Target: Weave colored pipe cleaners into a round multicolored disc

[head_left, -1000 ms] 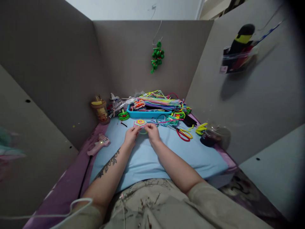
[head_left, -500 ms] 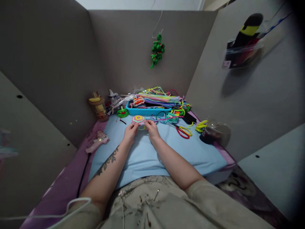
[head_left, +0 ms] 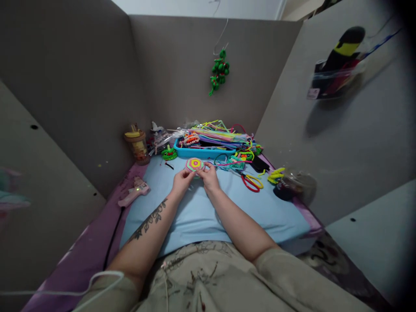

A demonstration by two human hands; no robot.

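Observation:
A round disc coiled from pipe cleaners [head_left: 195, 164], ringed in pink, yellow and mint, is held up over the blue cloth [head_left: 208, 208]. My left hand [head_left: 182, 181] pinches its lower left edge between thumb and fingers. From the right, my right hand [head_left: 209, 177] grips the same disc, thumb at the lower edge and fingers along the side. The two thumbs nearly meet beneath it, and the fingertips behind the disc are hidden.
Behind stands a blue tray [head_left: 204, 153] heaped with pipe cleaners. Scissors [head_left: 251, 182] with red and yellow handles lie right, near a dark jar [head_left: 284, 189]. A pink glue gun [head_left: 134, 194] rests left, before a lidded cup [head_left: 137, 147]. A green figure [head_left: 169, 153] sits beside the tray.
My right hand has shifted its hold, its thumb now at the disc's lower edge close to the left thumb. The strip that hung below the disc no longer shows clearly. The view has tilted slightly.

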